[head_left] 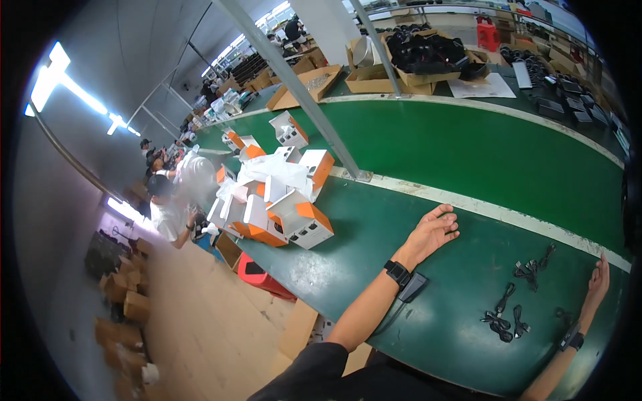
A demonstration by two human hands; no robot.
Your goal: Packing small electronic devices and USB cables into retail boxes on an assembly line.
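Observation:
Over the green table (374, 234), my left hand (433, 234) hovers or rests near the pale edge strip, fingers loosely curled and apart, nothing in them. A black band (398, 273) circles its wrist, and a dark boxy device (413, 287) with a cable sits beside it. At the far right is my right hand (597, 284), fingers stretched out and holding nothing. Between my arms lie several bundled black cables, one group (528, 271) farther off and another cable bundle (498, 324) nearer. A small dark bundle (564, 314) lies close to my right wrist.
Opened white-and-orange boxes (301, 217) are heaped on the left with white plastic bags (284, 170). A metal post (301, 93) rises from the edge strip beyond. Behind runs a green conveyor belt (455, 144); past it stands a carton of black items (428, 57). Co-workers (167, 207) are at left.

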